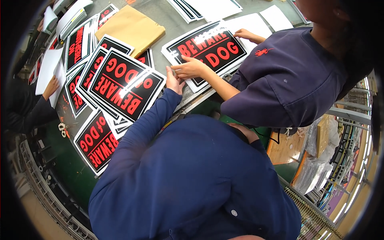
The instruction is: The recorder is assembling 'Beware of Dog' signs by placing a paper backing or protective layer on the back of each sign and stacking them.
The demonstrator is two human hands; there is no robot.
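My left hand (175,82) rests at the table's edge, next to the right corner of a stack of black signs (122,84) with red lettering and white borders. Its fingers are partly stretched out, and I see nothing held in them. Close beside it is a co-worker's hand (191,68), lying over the left edge of another stack of similar signs (218,52). That person's other hand (245,35) touches the same stack's right side. Low at my waist, my right hand (247,133) shows only in part; its fingers are hidden by my dark blue clothing.
A brown paper packet (132,28) lies behind the signs on the grey table (160,18). White sheets (253,25) lie farther back. At the far left, another person's hand (51,87) holds white sheets. A wooden board (286,146) and plastic-wrapped items (314,174) are at the right.
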